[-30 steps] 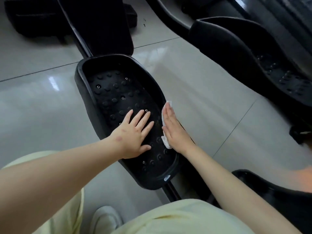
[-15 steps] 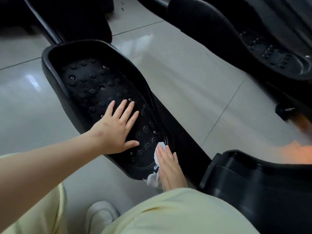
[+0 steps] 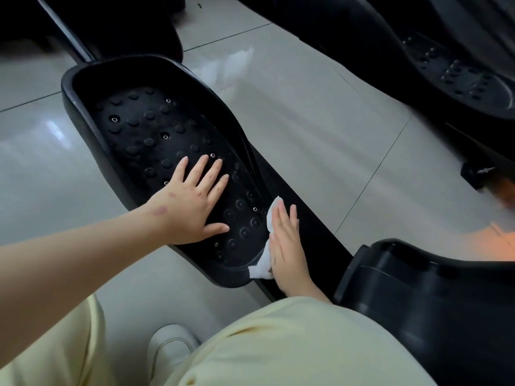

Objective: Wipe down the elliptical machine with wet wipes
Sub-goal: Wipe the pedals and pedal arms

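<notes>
In the head view, your left hand [image 3: 192, 207] lies flat on the studded tread of the black plastic elliptical foot pedal [image 3: 83, 112], fingers straight and slightly spread, thumb out toward the near end, holding nothing. It sits on the same patch of tread as half a second ago. Your right hand [image 3: 287, 246] is also flat, fingers straight and together, pressing the crumpled white wet wipe [image 3: 263, 264] against the right rim of the pedal near its near end. The wipe shows along the left edge of that hand, from the fingertips down to a loose corner lying on the rim. Half a second ago this hand was nearer the pedal's near tip; it has since slid a little farther along the rim, though not as far as a second ago, when it was level with your left hand. The pedal stands over the glossy grey tiled floor [image 3: 306, 121]. A second black studded pedal [image 3: 459, 79] lies far right, and a black moulded housing [image 3: 418, 302] sits near right. Your pale yellow trousers [image 3: 278, 344] and a white shoe [image 3: 170, 346] fill the near edge.
</notes>
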